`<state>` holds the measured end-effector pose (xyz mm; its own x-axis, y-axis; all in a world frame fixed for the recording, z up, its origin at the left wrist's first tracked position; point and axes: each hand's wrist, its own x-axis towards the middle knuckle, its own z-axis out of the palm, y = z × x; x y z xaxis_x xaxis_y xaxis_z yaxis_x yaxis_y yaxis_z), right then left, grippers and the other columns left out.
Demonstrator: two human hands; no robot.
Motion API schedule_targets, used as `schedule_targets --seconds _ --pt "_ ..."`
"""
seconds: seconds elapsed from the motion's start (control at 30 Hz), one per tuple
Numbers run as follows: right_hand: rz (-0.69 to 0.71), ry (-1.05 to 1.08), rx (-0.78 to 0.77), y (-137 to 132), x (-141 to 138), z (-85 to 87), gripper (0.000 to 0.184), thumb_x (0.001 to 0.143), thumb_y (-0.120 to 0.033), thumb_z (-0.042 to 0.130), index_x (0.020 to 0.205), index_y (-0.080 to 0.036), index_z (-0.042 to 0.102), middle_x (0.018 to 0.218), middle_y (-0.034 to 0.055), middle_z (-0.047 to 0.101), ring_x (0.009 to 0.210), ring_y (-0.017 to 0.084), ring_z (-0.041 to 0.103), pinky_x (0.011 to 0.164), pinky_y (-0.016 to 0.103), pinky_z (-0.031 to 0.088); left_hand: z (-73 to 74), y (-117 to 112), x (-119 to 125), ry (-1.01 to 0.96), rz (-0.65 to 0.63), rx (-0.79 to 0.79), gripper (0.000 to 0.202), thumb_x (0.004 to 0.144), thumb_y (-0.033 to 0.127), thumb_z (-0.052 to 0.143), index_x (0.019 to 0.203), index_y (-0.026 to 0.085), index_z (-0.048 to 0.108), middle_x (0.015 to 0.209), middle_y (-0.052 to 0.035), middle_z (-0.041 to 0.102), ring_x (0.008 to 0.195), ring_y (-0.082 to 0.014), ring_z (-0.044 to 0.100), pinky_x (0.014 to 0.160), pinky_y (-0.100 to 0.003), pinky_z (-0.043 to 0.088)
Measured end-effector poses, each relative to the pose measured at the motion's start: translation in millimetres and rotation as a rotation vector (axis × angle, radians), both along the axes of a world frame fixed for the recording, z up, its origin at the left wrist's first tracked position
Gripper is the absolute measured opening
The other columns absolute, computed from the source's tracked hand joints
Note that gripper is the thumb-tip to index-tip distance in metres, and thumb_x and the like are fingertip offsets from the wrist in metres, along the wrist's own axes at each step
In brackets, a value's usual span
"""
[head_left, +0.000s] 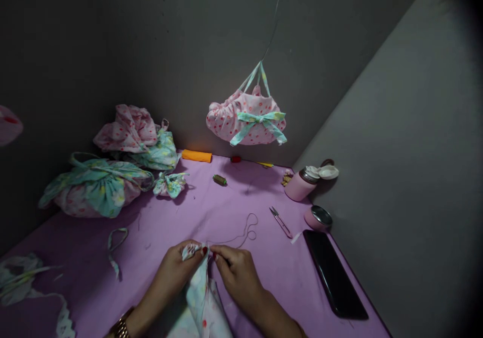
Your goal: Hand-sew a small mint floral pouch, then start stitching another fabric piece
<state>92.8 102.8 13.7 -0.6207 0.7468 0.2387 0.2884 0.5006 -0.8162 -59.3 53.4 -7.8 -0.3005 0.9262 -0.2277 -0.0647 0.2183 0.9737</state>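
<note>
Printed cloth (199,292) in pale green, white and pink hangs down from my hands to the bottom edge of the view. My left hand (184,257) is closed on its upper edge, with a gathered bit bunched between thumb and fingers. Right beside that edge, my right hand (236,272) is closed in a pinch; whatever is between its fingertips is too small to make out. A dark thread (236,237) trails from the cloth at my fingertips and curls in loops on the purple table cover (158,227).
Sewn fabric bags (98,187) pile up at left, near a fabric strip (112,247) and lace (64,313). A thread spool (219,179) lies behind my hands. Rightward are thread snips (281,222), a phone (334,272) and a pink flask (301,184). A pink bag (252,119) hangs above.
</note>
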Motion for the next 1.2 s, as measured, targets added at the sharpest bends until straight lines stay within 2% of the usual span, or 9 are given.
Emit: schedule_targets --seconds 0.33,0.57,0.67,0.77,0.93,1.1,1.2 --pt "-0.017 -0.03 -0.054 -1 -2 0.1 0.036 0.082 -0.009 0.046 0.102 -0.026 0.07 0.086 0.0021 0.074 0.076 0.017 0.069 0.069 0.027 0.051 7.0 -3 1 0.013 0.007 0.015 0.019 0.069 0.033 0.064 0.061 0.017 0.059 0.054 0.0015 0.054 0.053 -0.0143 0.048 0.053 -0.025 0.038" --pt "-0.097 -0.075 -0.069 1 -2 -7.0 0.026 0.083 -0.017 0.047 0.093 -0.02 0.07 0.064 0.0014 0.067 0.054 0.014 0.058 0.052 0.024 0.04 15.0 -3 0 -0.022 -0.06 0.014 0.022 0.068 0.037 0.066 0.064 0.016 0.064 0.058 -0.0015 0.061 0.056 -0.0164 0.051 0.055 -0.026 0.04" --pt "-0.121 -0.034 -0.168 3 -2 -8.9 0.021 0.082 -0.019 0.05 0.087 -0.018 0.07 0.058 0.0 0.062 0.051 0.012 0.052 0.048 0.022 0.036 13.8 -3 0 -0.015 -0.063 -0.015 0.024 0.069 0.039 0.065 0.066 0.016 0.063 0.058 -0.0011 0.06 0.055 -0.0161 0.05 0.055 -0.026 0.039" --pt "-0.099 0.059 -0.34 5 -2 -9.0 0.018 0.079 -0.019 0.052 0.082 -0.017 0.069 0.061 -0.0003 0.061 0.053 0.011 0.05 0.051 0.021 0.036 11.6 -2 0 -0.014 -0.067 -0.039 0.027 0.069 0.042 0.065 0.065 0.015 0.061 0.056 0.0 0.056 0.053 -0.0149 0.047 0.052 -0.026 0.037" --pt "-0.055 0.187 -0.565 10 -1 -9.7 0.012 0.077 -0.023 0.058 0.075 -0.015 0.068 0.058 -0.0027 0.055 0.051 0.008 0.044 0.05 0.02 0.032 11.4 0 0 -0.104 -0.09 -0.046 0.031 0.066 0.045 0.068 0.067 0.015 0.062 0.056 0.0006 0.054 0.052 -0.0136 0.044 0.052 -0.026 0.036" --pt "-0.014 0.227 -0.736 12 -1 -11.2 0.02 0.075 -0.034 0.064 0.075 -0.015 0.066 0.047 -0.0078 0.041 0.04 0.005 0.029 0.04 0.018 0.022 13.0 1 0 -0.207 -0.082 -0.073 0.033 0.059 0.046 0.073 0.065 0.015 0.061 0.054 0.0011 0.053 0.05 -0.013 0.043 0.051 -0.026 0.034" --pt "-0.016 0.246 -0.77 12 -1 -12.9 0.023 0.072 -0.038 0.066 0.074 -0.015 0.064 0.046 -0.0079 0.041 0.04 0.004 0.029 0.038 0.017 0.021 12.1 0 1 -0.227 -0.085 -0.06 0.034 0.059 0.046 0.074 0.063 0.015 0.061 0.053 0.0012 0.053 0.05 -0.0125 0.043 0.051 -0.026 0.035"
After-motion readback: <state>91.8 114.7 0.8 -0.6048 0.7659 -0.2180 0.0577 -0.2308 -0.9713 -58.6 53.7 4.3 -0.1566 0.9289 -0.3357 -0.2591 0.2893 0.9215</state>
